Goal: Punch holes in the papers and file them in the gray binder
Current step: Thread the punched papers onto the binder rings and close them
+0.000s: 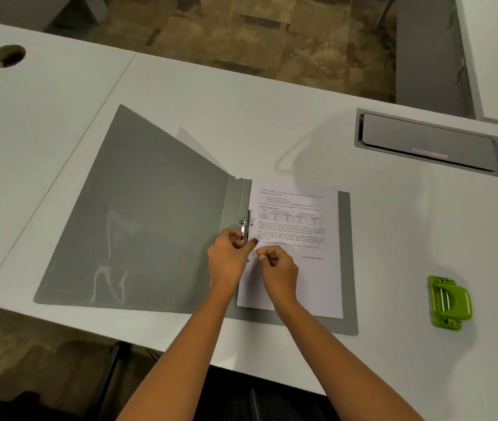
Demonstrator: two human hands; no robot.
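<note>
The gray binder lies open on the white desk, its front cover spread to the left. A printed white paper rests on the binder's right half, left edge at the spine. The metal fastener clip stands along the spine. My left hand grips the lower part of that clip with its fingertips. Just right of it, my right hand rests on the paper with fingers curled, pinching at the paper's left edge near the lower hole. The green hole punch sits apart at the right of the desk.
A gray cable flap is set into the white desk behind the binder on the right. A round cable hole is at the far left. The desk's front edge runs just below the binder.
</note>
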